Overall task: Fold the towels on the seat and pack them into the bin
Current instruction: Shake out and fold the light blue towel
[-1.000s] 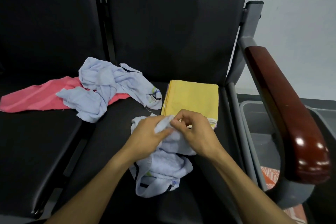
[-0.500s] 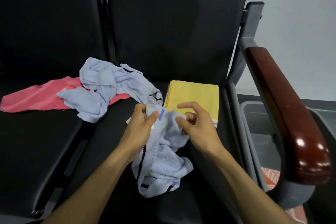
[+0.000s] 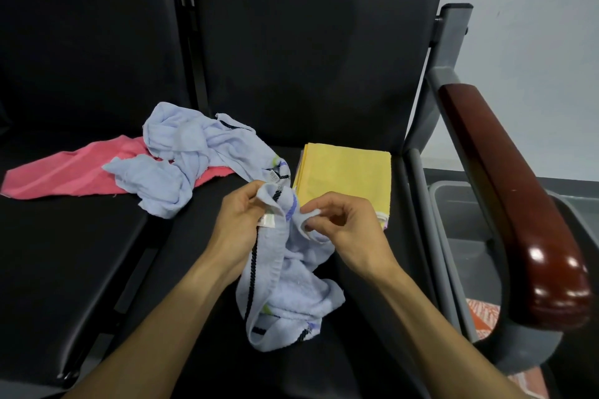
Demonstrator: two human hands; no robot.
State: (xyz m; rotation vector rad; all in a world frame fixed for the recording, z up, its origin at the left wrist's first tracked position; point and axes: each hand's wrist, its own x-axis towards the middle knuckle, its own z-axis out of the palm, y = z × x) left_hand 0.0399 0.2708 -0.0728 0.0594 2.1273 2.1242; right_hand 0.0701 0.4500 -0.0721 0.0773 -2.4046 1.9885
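Head view: towel corner (image 3: 275, 201) now higher.

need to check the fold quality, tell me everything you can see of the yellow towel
The yellow towel lies flat on the black seat near the backrest, folded into a neat rectangle of stacked layers whose edges show along its left side. It looks like soft terry cloth. A pale striped band shows at its near right corner. The right hand hides part of its near edge; whether they touch is unclear.

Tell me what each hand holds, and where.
Both pinch the light blue towel: left hand at its striped, tagged edge, right hand on a fold beside it.
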